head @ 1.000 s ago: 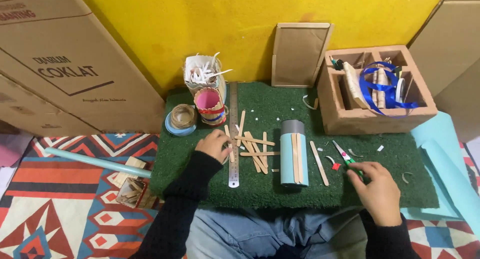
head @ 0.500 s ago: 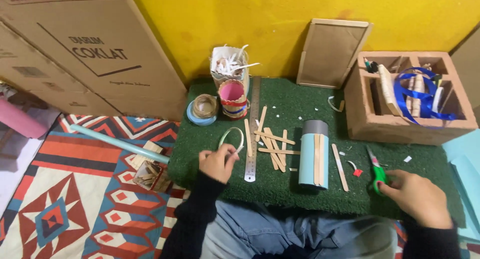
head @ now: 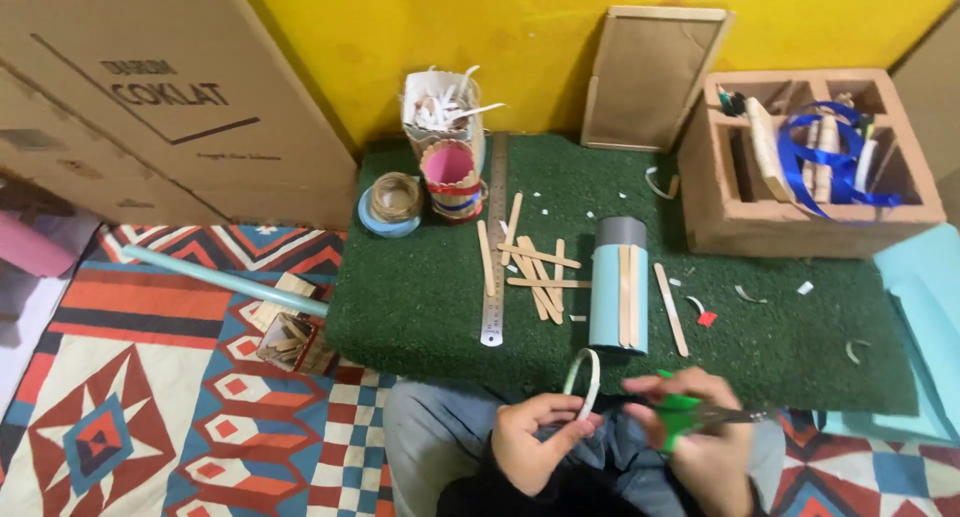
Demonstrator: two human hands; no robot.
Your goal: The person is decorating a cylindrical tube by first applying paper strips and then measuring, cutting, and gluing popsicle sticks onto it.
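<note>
A person's left hand (head: 535,442) pinches a curved pale strip (head: 583,382) between its fingers, the loop standing upright over the lap. Just to its right, the right hand (head: 705,442) grips green-handled scissors (head: 690,414) — blades pointing right, away from the strip. Beyond, on the green worktop (head: 420,307), lie wooden sticks (head: 535,272) and a blue tube (head: 618,287); a wooden box (head: 800,167) holds blue ribbon (head: 835,162).

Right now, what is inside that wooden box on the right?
The wooden box holds a looped blue ribbon, a few pale sticks and a dark tool in one corner. Its walls and the ribbon hide whatever lies deeper.
</note>
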